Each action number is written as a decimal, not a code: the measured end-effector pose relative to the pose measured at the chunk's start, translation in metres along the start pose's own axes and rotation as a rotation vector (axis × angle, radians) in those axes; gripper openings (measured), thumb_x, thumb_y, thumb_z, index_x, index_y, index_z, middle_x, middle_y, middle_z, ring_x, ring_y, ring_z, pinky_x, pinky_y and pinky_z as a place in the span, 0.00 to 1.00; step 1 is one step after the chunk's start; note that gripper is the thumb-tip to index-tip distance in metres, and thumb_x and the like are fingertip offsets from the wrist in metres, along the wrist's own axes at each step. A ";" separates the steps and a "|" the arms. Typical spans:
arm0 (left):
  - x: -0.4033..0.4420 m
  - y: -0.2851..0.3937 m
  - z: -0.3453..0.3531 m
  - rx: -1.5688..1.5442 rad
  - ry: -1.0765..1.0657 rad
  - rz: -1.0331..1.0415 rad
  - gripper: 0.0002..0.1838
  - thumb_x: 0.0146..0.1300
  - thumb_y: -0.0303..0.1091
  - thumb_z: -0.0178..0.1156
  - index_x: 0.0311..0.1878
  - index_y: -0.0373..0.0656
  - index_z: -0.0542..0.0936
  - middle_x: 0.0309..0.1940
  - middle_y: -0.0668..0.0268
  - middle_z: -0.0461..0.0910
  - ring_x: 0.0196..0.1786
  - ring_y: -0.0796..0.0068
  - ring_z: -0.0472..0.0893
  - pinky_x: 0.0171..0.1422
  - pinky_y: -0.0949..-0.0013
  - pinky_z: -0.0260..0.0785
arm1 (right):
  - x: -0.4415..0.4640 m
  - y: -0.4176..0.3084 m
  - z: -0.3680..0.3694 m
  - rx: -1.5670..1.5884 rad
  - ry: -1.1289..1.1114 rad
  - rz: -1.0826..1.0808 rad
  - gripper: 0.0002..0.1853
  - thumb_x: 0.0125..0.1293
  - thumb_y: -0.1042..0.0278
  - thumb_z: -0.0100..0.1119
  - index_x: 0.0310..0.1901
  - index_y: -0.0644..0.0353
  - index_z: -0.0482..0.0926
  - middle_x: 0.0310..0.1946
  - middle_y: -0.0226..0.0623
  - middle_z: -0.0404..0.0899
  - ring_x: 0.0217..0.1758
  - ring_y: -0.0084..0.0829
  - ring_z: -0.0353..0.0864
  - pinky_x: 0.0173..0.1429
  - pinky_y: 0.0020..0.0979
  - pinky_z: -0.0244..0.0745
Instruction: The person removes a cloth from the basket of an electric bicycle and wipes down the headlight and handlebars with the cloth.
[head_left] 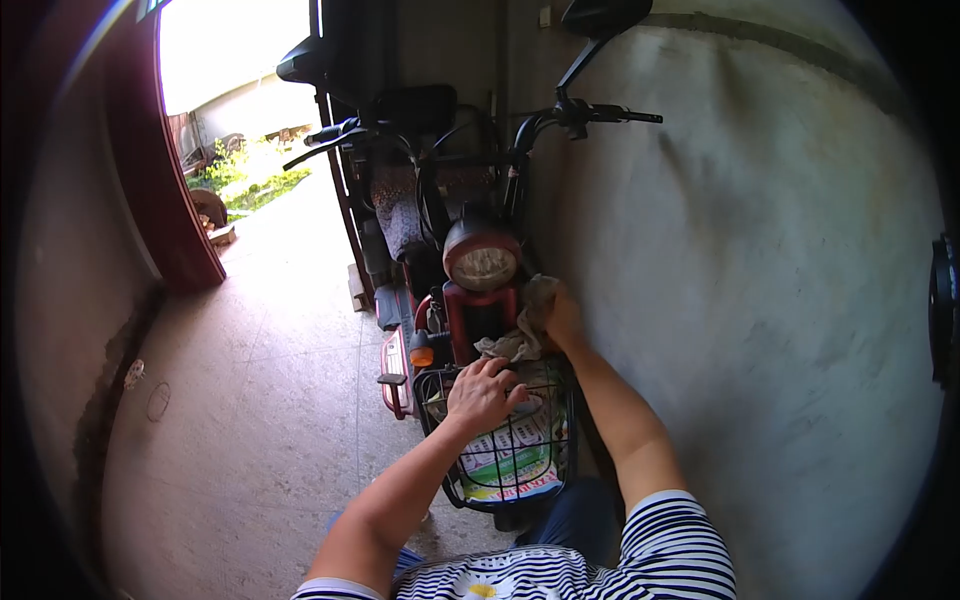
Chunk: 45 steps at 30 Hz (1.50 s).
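A parked electric scooter (462,322) faces me, with a round headlight (484,266) above its red front panel. My right hand (566,318) is closed on a crumpled greyish rag (524,338), at the side of the panel nearest the wall. One end of the rag hangs down toward the black wire basket (571,440). Bent over the basket's back rim are the fingers of my left hand (482,394), close to the rag's lower end; their tips are partly hidden. Printed paper or packaging (510,462) in several colours lies inside the basket.
A pale wall (760,300) stands close on the right. Handlebars (620,116) and mirrors (606,16) stick out above. An orange turn signal (421,354) sits at the panel's left side. Grey floor (250,430) leads to a bright doorway with a dark red frame (170,200).
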<state>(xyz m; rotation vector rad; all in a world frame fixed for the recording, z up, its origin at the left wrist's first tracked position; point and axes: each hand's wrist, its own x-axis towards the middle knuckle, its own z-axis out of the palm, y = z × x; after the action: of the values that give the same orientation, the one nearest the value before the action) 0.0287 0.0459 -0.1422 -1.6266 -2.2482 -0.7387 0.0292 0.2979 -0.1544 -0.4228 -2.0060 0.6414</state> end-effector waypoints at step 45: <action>0.009 -0.004 -0.002 0.055 -0.102 -0.024 0.30 0.61 0.55 0.58 0.64 0.51 0.71 0.70 0.53 0.60 0.70 0.50 0.62 0.70 0.54 0.59 | 0.273 -0.108 0.023 0.288 0.646 0.067 0.23 0.62 0.54 0.62 0.49 0.68 0.73 0.41 0.60 0.80 0.46 0.58 0.79 0.50 0.46 0.75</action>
<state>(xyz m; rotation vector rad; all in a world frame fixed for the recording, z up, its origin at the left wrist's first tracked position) 0.0216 0.0516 -0.1373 -1.6486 -2.3406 -0.6071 -0.1273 0.3511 0.0892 -0.4527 -1.2726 0.7123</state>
